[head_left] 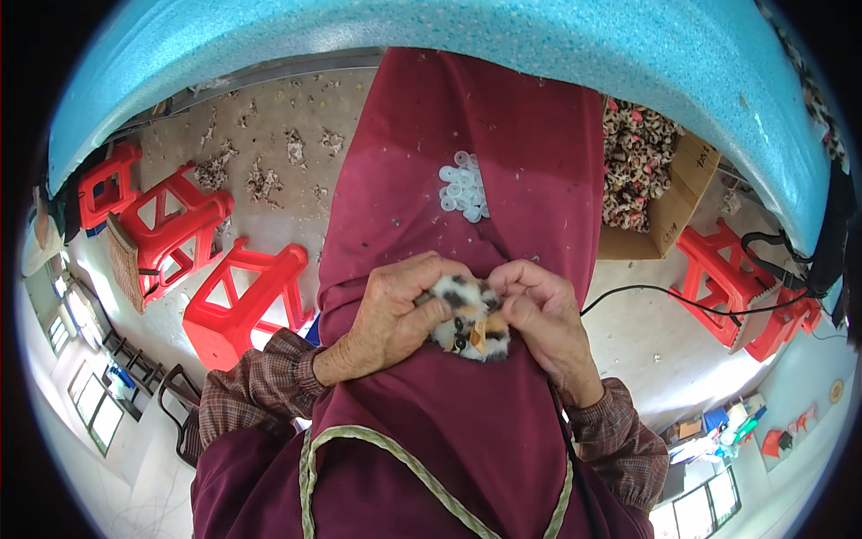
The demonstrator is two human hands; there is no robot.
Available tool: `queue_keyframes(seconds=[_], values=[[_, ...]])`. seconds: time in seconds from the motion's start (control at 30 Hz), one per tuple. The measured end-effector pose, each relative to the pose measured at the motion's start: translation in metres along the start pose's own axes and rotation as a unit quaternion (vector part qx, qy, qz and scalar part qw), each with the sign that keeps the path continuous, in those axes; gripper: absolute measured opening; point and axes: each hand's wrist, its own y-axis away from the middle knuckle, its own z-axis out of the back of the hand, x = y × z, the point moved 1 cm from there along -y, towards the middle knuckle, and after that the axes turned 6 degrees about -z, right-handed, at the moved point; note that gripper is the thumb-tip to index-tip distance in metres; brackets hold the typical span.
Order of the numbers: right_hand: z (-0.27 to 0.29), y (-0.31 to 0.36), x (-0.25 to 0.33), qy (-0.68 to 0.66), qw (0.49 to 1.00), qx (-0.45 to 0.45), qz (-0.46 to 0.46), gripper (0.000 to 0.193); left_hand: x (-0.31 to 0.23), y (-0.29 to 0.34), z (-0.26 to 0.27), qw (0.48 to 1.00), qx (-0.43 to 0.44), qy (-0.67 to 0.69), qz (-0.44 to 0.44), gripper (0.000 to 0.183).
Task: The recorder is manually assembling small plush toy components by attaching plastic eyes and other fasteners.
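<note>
Over my lap, both hands hold a small furry toy animal piece [461, 296] with white, black and orange patches. It has shiny black eyes and a tan-orange bit at its middle. My left hand [388, 314] grips its left side, thumb pressed on the fur. On the other side, my right hand [549, 328] pinches the edge between thumb and bent fingers. Fingers cover parts of the piece. Beyond my hands, a cluster of small translucent plastic caps [462, 187] lies on the maroon apron cloth [386, 216] across my lap.
A speckled blue surface [431, 27] curves across the far side. At right, a cardboard box [687, 189] holds many furry pieces [633, 162]. Red stools [242, 296] stand on both sides. Fluffy scraps [262, 182] litter the floor, and a black cable [664, 289] runs at right.
</note>
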Motion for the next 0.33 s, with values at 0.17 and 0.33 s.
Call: queue_keyframes(seconds=[0.17, 0.33], values=[[-0.010, -0.006, 0.008, 0.018, 0.999, -0.020, 0.041, 0.017, 0.010, -0.003, 0.006, 0.961, -0.024, 0.233, 0.144, 0.019], [0.002, -0.015, 0.010, 0.092, 0.988, 0.014, 0.122, 0.019, 0.012, -0.007, 0.022, 0.808, 0.049, 0.522, 0.267, 0.028]])
